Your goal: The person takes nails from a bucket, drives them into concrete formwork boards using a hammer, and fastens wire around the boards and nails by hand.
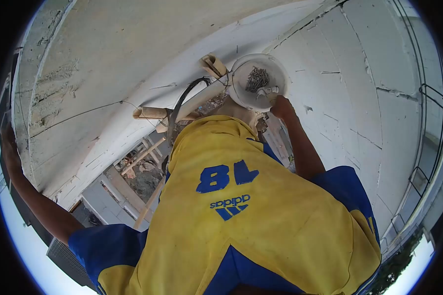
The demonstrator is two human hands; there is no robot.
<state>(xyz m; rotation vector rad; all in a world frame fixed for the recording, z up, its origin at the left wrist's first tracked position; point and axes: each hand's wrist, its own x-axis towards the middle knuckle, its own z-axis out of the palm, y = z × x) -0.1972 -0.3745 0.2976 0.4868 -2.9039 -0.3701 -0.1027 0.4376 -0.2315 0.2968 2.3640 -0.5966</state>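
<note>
My right hand is closed at the near rim of a white bucket. It seems to grip a hammer, whose pale, dusty head reaches over the inside of the bucket; the handle is mostly hidden by my fist. A heap of nails lies in the bottom of the bucket. Far out on the left, my left hand is at the outer edge of a grey concrete surface. Its fingers are dark and blurred at the edge of the view.
A pale block wall with cracked joints rises on the right, with a steel bar frame beyond. Wooden pieces and a dark hose or cable are left of the bucket. Below lie planks and rubble.
</note>
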